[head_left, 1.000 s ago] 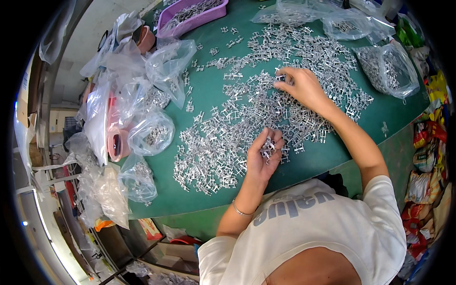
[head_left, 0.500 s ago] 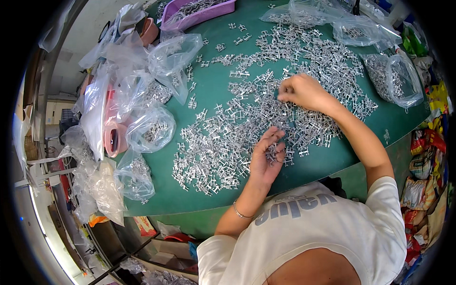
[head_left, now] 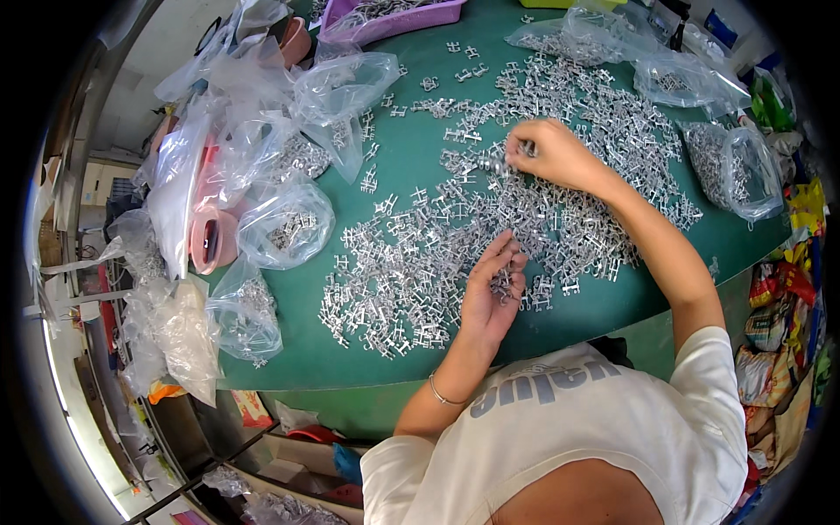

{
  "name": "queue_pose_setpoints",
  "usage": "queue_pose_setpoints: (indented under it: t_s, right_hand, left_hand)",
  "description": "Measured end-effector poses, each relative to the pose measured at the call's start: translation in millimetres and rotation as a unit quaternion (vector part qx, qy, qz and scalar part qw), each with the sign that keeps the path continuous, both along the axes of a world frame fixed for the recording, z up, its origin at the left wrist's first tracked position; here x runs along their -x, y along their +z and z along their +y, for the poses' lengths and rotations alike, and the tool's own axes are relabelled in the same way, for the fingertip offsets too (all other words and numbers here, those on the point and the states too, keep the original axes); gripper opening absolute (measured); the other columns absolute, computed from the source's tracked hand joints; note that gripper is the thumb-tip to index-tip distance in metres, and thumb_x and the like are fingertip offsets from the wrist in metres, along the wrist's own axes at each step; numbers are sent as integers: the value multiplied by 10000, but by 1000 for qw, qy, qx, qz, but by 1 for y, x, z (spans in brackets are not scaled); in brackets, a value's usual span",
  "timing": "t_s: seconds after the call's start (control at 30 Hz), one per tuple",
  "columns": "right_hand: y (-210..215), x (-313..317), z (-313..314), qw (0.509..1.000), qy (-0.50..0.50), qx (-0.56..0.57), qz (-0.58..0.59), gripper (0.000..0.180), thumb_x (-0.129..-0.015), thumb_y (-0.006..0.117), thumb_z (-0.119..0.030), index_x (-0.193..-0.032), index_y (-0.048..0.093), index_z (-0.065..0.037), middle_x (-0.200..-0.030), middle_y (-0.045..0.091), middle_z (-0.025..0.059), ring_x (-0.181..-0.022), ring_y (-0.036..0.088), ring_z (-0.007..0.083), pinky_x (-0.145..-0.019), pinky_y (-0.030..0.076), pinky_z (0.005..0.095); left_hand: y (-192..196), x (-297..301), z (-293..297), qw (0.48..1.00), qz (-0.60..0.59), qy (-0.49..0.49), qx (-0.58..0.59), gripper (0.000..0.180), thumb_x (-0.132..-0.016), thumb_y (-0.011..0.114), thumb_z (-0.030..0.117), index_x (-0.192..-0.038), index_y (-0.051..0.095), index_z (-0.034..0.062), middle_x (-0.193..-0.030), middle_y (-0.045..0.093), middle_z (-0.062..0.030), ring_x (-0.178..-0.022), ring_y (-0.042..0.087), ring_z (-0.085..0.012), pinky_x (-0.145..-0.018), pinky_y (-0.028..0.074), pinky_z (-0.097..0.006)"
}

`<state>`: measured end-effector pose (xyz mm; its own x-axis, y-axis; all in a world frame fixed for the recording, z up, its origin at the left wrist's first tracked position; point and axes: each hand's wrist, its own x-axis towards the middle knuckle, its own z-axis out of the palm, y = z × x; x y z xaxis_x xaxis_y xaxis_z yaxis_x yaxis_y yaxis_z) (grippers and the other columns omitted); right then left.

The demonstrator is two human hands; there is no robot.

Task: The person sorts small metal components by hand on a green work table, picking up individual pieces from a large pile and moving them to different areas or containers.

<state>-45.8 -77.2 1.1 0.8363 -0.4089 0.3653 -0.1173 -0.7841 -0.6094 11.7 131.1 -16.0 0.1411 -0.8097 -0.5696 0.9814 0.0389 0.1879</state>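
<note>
The left hand [head_left: 492,293] cups some metal parts [head_left: 501,283] in curled fingers at the near side of the pile [head_left: 398,289]. Farther right, the right hand [head_left: 551,156] bends over the pile, fingers curled; I cannot tell whether it grips a part. The pile covers the green table [head_left: 306,359], between clear bags [head_left: 284,236] left and right. A purple tub [head_left: 398,28] stands far left.

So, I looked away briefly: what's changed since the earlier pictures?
The right hand has shifted left across the pile of metal parts; blur hides what, if anything, it holds. The camera view shifted too. The left hand still cups small parts.
</note>
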Motion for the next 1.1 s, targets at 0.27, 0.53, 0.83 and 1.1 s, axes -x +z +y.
queue_pose_setpoints:
  t_s: [0.27,0.53,0.83,1.1]
  right_hand:
    - [11,35,24,777,29,-616,131,100,-810,598,-104,-757,578,-22,-574,500,-8,-450,395,45,-390,270,205]
    - [2,45,37,956,-7,-257,140,143,-772,585,-120,-782,612,21,-687,613,123,-643,570,177,-626,445,317]
    - [4,58,46,942,2,-306,139,115,-788,574,-93,-825,618,6,-707,614,79,-673,555,138,-630,435,290]
    - [16,61,63,900,24,-428,85,97,-812,573,-74,-818,613,14,-656,551,-1,-559,445,48,-496,353,219]
  left_hand:
    - [-8,-2,3,999,-36,2,5,467,-807,557,1,-1248,404,33,-1106,521,-63,-736,509,-84,-521,406,-153]
    - [-2,1,8,992,-120,-18,-27,484,-809,587,22,-1260,411,41,-1014,541,-33,-660,476,-66,-492,370,-151]
    - [4,6,7,988,-149,-43,-27,469,-817,580,31,-1257,419,44,-1001,541,-28,-643,471,-63,-480,368,-168]
    - [7,9,5,982,-178,-54,-26,434,-858,561,135,-1259,415,60,-982,541,-24,-631,466,-66,-474,366,-171]
